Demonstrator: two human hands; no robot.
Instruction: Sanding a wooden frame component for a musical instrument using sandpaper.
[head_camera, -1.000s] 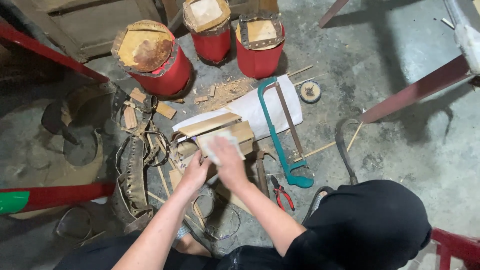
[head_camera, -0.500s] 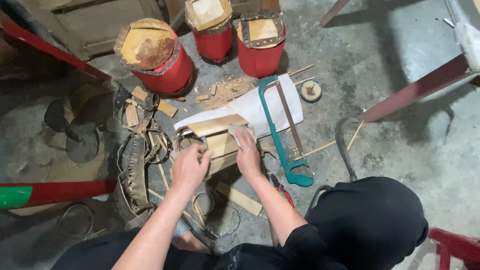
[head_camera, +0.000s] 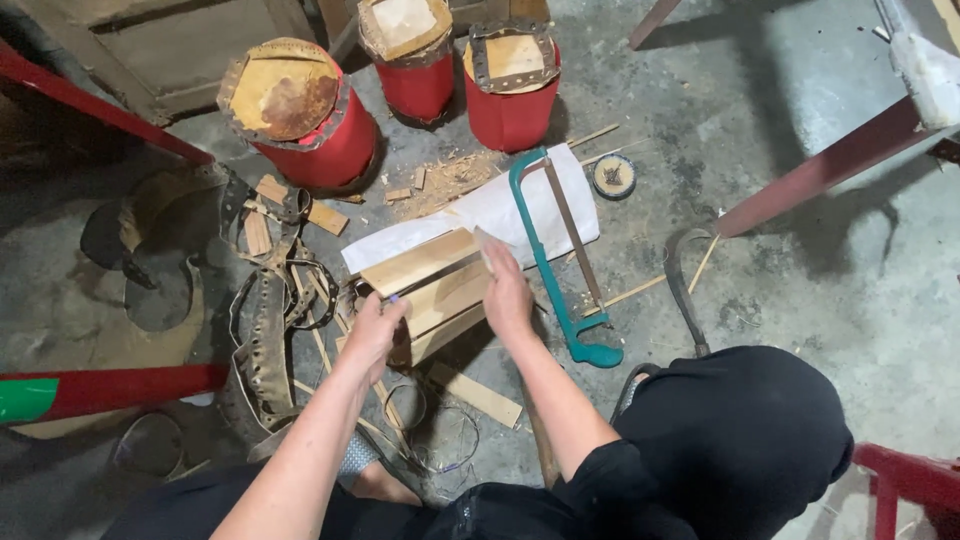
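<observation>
Pale, flat wooden slats (head_camera: 425, 285) lie stacked at the centre of the head view, on a rough grey concrete floor (head_camera: 800, 290). They are smooth-faced, rectangular and fanned slightly, resting partly on a white sheet (head_camera: 500, 205) spread on the floor.

The left hand (head_camera: 375, 330) grips the near left end of the stack, fingers curled over the edge of the slats. The right hand (head_camera: 505, 290) presses on the right end of the stack; its fingers are closed around a small pale piece (head_camera: 483, 243) that sticks up above the knuckles. What that piece is cannot be told.

Just right of the right hand lies a hacksaw (head_camera: 560, 260) with a teal metal frame and teal handle, its thin blade running diagonally across the white sheet. Beyond it sits a small round reel (head_camera: 613, 176), flat on the floor. A curved dark metal blade (head_camera: 682, 285) lies further right, with thin wooden sticks (head_camera: 640, 290) beside it.

Three red cylindrical drums (head_camera: 420, 85) stand at the top, each capped with tan hide; the left one has a rust-brown stain and a ragged rim. Wood shavings and small offcuts (head_camera: 450, 180) are scattered in front of them.

Left of the slats lies a tangle of dark, worn leather straps (head_camera: 265, 320) punched with rows of holes. A loose slat (head_camera: 475, 393) and wire loops (head_camera: 445, 440) lie near the person's knees. Red painted metal bars (head_camera: 110, 385) cross the left edge.
</observation>
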